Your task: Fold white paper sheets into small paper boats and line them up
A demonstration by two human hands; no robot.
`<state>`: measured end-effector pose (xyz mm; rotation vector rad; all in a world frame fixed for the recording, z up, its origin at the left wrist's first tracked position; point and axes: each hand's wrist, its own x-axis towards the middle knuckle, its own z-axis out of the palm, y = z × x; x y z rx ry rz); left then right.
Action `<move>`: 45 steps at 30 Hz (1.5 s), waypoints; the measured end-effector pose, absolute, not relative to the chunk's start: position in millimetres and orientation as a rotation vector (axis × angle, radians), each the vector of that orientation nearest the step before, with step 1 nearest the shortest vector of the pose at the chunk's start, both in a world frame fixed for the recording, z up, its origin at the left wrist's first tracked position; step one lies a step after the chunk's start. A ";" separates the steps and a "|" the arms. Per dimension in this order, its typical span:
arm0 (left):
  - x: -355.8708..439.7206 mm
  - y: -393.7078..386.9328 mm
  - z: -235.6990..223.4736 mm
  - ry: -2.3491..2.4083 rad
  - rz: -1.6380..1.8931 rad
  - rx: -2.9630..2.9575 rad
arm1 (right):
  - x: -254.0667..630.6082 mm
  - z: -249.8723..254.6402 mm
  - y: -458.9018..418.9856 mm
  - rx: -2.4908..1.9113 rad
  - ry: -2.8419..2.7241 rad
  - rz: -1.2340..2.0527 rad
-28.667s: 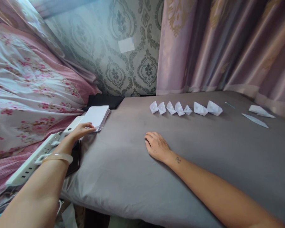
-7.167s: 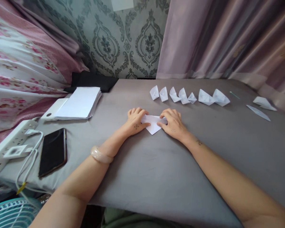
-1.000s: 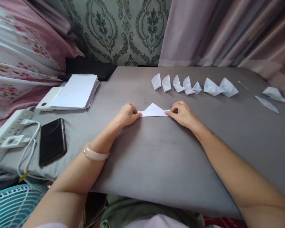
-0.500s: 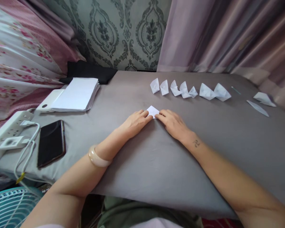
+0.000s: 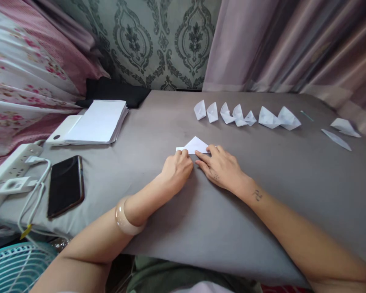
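Observation:
A white folded paper [image 5: 195, 143] lies on the grey cloth in front of me, with a pointed peak at the top and a flat strip along its lower edge. My left hand [image 5: 177, 169] is closed, its curled fingers pressed on the paper's lower left edge. My right hand [image 5: 221, 165] lies over the lower right part of the sheet, fingers stretched and apart, holding it down. Its thumb rests just below the paper's edge.
Several folded white paper shapes [image 5: 270, 118] stand in a row behind the paper. Loose paper pieces [image 5: 336, 139] lie at the right. On the left are a paper stack [image 5: 97, 120], a phone [image 5: 65, 186], a power strip [image 5: 10, 175] with cables and a fan [image 5: 16, 268].
My left hand has pulled back and curled its fingers. My right hand has turned and spread over the sheet's right side. More of the paper's lower strip shows at the left.

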<state>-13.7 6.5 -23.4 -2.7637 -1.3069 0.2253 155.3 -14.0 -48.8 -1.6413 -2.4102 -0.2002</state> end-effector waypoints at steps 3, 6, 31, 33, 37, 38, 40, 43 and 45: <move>-13.2 3.9 -20.6 -1.336 0.265 -2.775 | 159.2 -45.2 -13.5 -1.696 -2.393 -0.171; -12.6 1.2 -17.3 -1.383 0.308 -2.786 | 164.8 -42.2 -14.2 -1.830 -2.357 -0.170; -29.1 56.1 -50.9 -1.340 -0.961 -2.638 | 198.8 -65.3 32.2 -1.522 -1.179 0.616; -27.4 50.7 -47.5 -1.587 -1.256 -2.612 | 189.8 -58.4 27.2 -1.405 -1.128 0.804; -16.9 30.6 -41.8 -1.794 -1.438 -2.789 | 165.1 -45.7 12.2 -1.218 -1.148 1.065; -13.6 25.3 -41.2 -1.779 -1.437 -2.842 | 159.1 -43.7 8.9 -1.181 -1.117 1.099; -8.1 16.9 -41.6 -1.730 -1.430 -2.948 | 150.1 -41.7 4.5 -1.121 -1.004 1.130; -4.3 12.3 -44.9 -1.729 -1.456 -3.073 | 147.5 -41.8 4.3 -1.081 -0.841 1.157; -4.1 13.9 -47.3 -1.772 -1.442 -3.224 | 152.6 -42.9 7.4 -1.080 -0.769 1.155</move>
